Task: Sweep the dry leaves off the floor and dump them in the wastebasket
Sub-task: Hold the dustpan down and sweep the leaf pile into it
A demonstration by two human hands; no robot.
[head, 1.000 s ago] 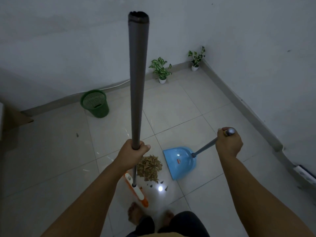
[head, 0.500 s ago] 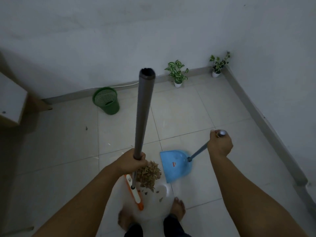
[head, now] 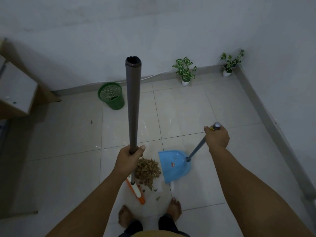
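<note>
So I'm standing barefoot on the pale tiled floor (head: 188,117), and my left hand (head: 127,159) is wrapping its fingers tight around the long grey broom handle (head: 133,106), thumb poking out on the right side. The broom's orange and white head (head: 136,191) is sitting on the tiles right under that hand, just left of the pile of dry brown leaves (head: 147,170). A few stray bits are lying loose near my feet, and one more is sitting way off to the left.

My right hand (head: 216,136) is curling around the top of the thin grey dustpan handle (head: 196,149), with the silver cap sticking out above my knuckles. The light blue plastic dustpan (head: 174,165) is resting on the floor just right of the leaf pile, edge about touching it, and I'm seeing no leaves inside it, only a small red label.

The green mesh plastic wastebasket (head: 112,95) is standing by the wall, well apart from the pile, and it's looking empty from here. Two small potted plants (head: 184,71) are sitting along the baseboard.
</note>
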